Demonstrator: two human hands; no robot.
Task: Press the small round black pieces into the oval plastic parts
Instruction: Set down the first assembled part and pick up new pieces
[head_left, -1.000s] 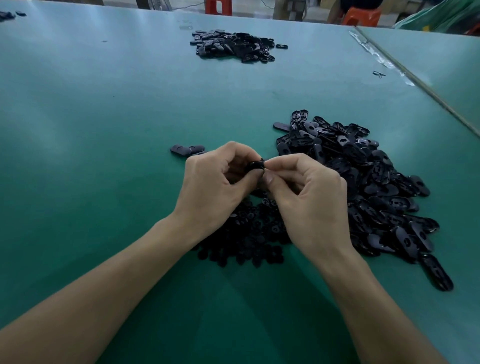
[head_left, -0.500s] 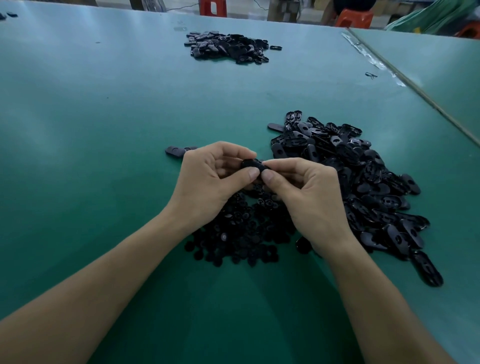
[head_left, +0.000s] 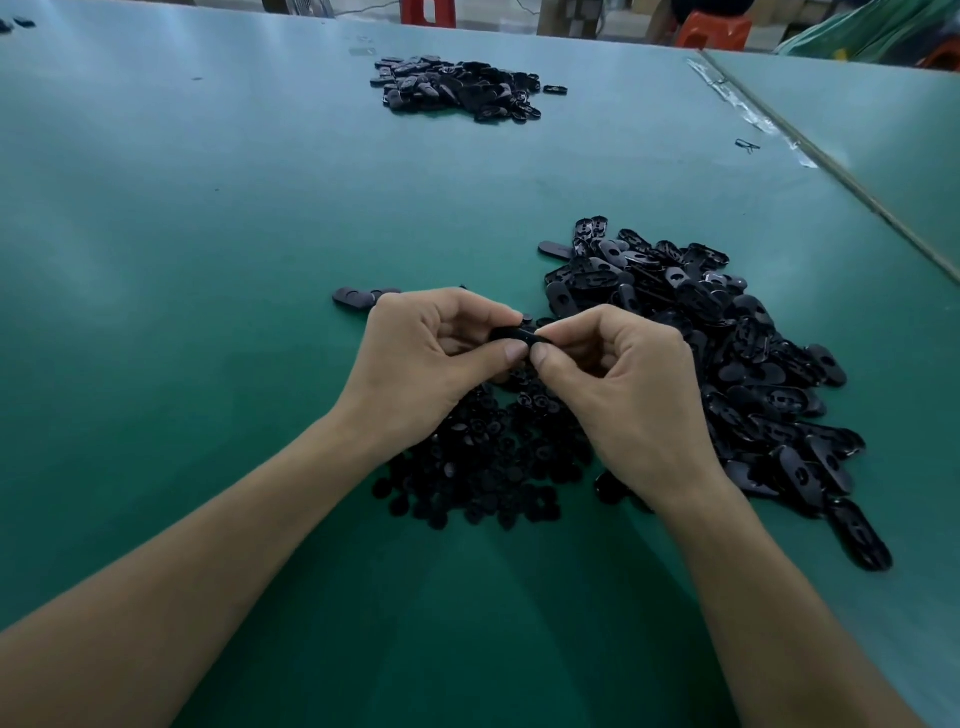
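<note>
No legible text (parts or table) anywhere.

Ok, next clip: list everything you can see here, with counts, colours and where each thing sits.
table: one, green, fills most of the view
second table: one, green, butts on at the right
oval parts: big heap, black, right of the hands
round pieces: heap, black, under and between the wrists
far heap: one, black parts, far side of the table
loose ovals: at least two, black, just left of the left hand
stools: at least two, red and orange, beyond the far edge
held part: one, black, between the fingertips of both hands
left hand: pinches the held part
right hand: pinches the held part
</note>
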